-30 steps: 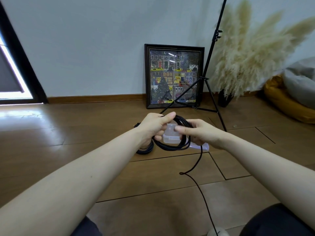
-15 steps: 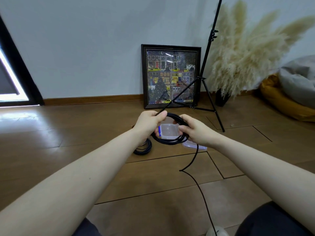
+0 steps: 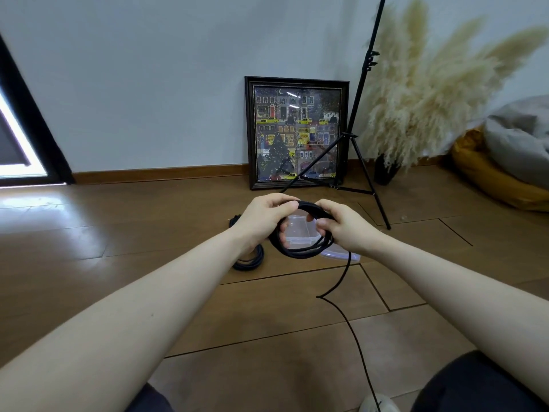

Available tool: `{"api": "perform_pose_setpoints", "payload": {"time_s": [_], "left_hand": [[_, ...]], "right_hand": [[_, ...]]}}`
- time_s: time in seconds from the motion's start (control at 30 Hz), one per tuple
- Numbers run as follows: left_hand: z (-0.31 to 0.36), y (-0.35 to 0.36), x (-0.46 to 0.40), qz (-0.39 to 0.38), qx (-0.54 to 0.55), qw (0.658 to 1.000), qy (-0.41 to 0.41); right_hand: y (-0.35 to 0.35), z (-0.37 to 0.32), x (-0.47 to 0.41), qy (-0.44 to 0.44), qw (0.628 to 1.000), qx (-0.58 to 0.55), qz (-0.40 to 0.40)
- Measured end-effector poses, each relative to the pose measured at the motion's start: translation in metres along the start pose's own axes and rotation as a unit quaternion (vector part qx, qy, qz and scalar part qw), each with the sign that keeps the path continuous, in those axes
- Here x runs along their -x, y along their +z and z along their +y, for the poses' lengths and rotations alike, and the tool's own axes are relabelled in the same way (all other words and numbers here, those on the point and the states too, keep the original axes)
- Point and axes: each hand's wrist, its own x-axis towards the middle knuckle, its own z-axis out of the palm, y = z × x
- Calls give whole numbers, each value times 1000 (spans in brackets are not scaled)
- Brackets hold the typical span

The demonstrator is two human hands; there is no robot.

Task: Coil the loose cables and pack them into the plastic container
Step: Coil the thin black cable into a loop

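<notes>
Both hands grip a black cable coil (image 3: 300, 251) above the clear plastic container (image 3: 298, 230) on the floor: left hand (image 3: 264, 220) at its left, right hand (image 3: 341, 227) at its right. The coil's loose tail (image 3: 341, 281) trails toward the near floor. No writing is legible.

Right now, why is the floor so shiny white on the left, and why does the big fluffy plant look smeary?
Head view: the floor mirrors bright light from the doorway, so it glares white there; the pampas grass sits near the wide-angle lens's edge and looks soft and stretched; the coil of black cable in the left hand and right hand is fairly sharp.
</notes>
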Motion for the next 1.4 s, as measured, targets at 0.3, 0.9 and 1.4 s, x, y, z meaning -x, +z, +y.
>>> {"api": "perform_pose_setpoints", "payload": {"time_s": [0.3,0.9,1.4], "left_hand": [[1,-1,2,-8,16,999,37],[7,1,4,78,2,996,48],[-3,-67,1,311,157,937,-36]], "right_hand": [[4,2,-2,2,1000,-1,30],[-2,1,0,-28,998,-43,24],[-33,27,5,49,990,-58,118]]}}
